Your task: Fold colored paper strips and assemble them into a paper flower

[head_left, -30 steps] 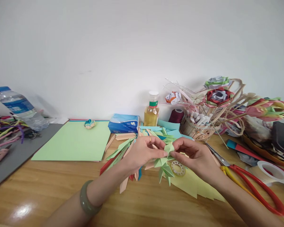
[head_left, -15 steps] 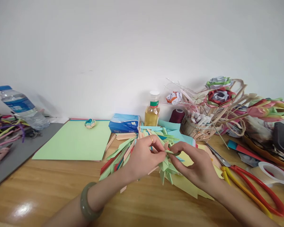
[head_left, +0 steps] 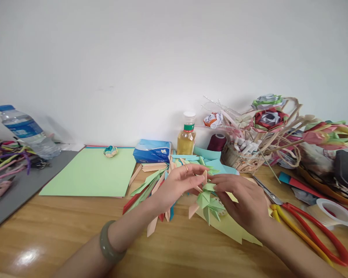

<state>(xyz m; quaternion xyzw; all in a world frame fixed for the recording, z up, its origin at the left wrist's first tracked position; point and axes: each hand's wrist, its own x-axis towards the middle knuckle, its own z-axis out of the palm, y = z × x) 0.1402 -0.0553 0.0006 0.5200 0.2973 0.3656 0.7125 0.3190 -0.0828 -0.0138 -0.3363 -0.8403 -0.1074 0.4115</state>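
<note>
Between my hands is a cluster of folded green paper (head_left: 205, 201) with pointed, leaf-like tips and some peach pieces in it. My left hand (head_left: 175, 187) pinches a peach paper tip at the cluster's top between thumb and fingers. My right hand (head_left: 245, 199) grips a green fold on the right side; its fingers partly hide the paper. Under and behind the left hand lies a fan of folded paper strips (head_left: 150, 183) in green, red, peach and blue. Yellow paper sheets (head_left: 223, 227) lie beneath the cluster.
A green paper sheet (head_left: 89, 173) bears a small paper piece (head_left: 110, 151). At the back stand a tissue pack (head_left: 152, 151), a glass bottle (head_left: 186, 137), a thread spool (head_left: 216, 142) and a basket of paper flowers (head_left: 243, 158). Scissors (head_left: 316, 227) and a white ribbon spool (head_left: 333, 212) lie right.
My left fingers have shifted up and right onto the peach tip. My right hand has turned over more, and the green cluster has moved slightly right, showing more of itself.
</note>
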